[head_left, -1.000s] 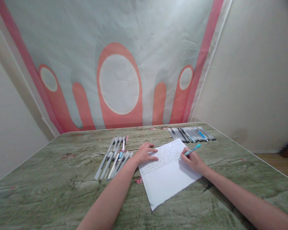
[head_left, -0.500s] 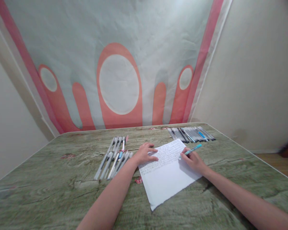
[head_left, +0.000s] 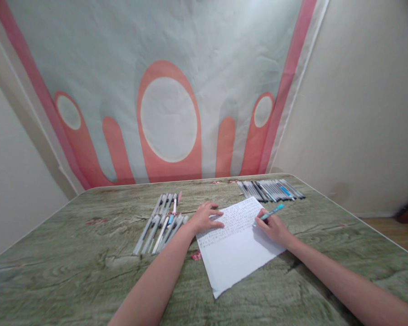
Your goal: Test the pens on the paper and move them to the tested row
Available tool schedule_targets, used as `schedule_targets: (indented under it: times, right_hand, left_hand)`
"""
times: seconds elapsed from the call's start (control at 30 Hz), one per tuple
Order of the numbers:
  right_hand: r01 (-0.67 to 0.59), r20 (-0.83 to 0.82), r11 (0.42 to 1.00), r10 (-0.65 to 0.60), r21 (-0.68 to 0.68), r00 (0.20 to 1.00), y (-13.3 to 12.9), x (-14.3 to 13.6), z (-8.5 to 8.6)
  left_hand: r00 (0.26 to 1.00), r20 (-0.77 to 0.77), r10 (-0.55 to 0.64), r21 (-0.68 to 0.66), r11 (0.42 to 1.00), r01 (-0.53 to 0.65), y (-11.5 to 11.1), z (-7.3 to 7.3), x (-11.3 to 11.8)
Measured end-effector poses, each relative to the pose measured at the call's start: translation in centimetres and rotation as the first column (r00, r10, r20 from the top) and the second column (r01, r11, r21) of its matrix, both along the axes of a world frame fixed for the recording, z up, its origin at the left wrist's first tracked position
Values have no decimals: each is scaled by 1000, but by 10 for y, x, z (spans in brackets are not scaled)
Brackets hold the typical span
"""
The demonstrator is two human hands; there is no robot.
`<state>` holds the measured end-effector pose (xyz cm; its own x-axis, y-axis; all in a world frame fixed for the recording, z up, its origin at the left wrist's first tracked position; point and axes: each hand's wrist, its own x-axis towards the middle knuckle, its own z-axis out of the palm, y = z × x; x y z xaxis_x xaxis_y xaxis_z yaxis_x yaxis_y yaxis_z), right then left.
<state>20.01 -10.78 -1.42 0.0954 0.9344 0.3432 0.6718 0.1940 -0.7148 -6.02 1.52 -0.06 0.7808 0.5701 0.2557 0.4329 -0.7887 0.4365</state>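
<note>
A white sheet of paper [head_left: 231, 267] lies at a slant on the table, its upper half covered with rows of handwriting. My right hand [head_left: 274, 230] grips a light-blue pen [head_left: 274, 212] between thumb and fingers, tip down at the paper near the right end of the lower written lines. The pen leans up and to the right. My left hand [head_left: 206, 218] rests with fingers spread over the paper's upper left edge. Close to my left wrist lies a group of clear-barrelled pens [head_left: 153, 231], partly hidden by the forearm.
A row of pens [head_left: 268, 191] lies side by side at the table's far right, beyond the paper. The wood-patterned table [head_left: 71, 258] ends at a wall hung with a grey and coral printed sheet [head_left: 211, 54].
The light-blue pen's upper end has shifted slightly to the left, its tip still at the paper. My left hand and the paper look the same.
</note>
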Motion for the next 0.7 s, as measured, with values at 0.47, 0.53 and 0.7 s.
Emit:
schedule_targets:
  times: [0.47,0.53,0.7]
  right_hand:
    - [-100,-175,987,77,-123,982,26,-7,11]
    - [-139,-157,985,122,-98,980,46,-19,14]
    - [-166,63,984,162,59,985,103,-53,15]
  left_hand:
    - [1000,-20,-21,43,999,22,-1,-1,0]
    - [999,-17,-43,54,998,44,-5,0,3]
    - [991,13,-132,70,989,131,-18,6,12]
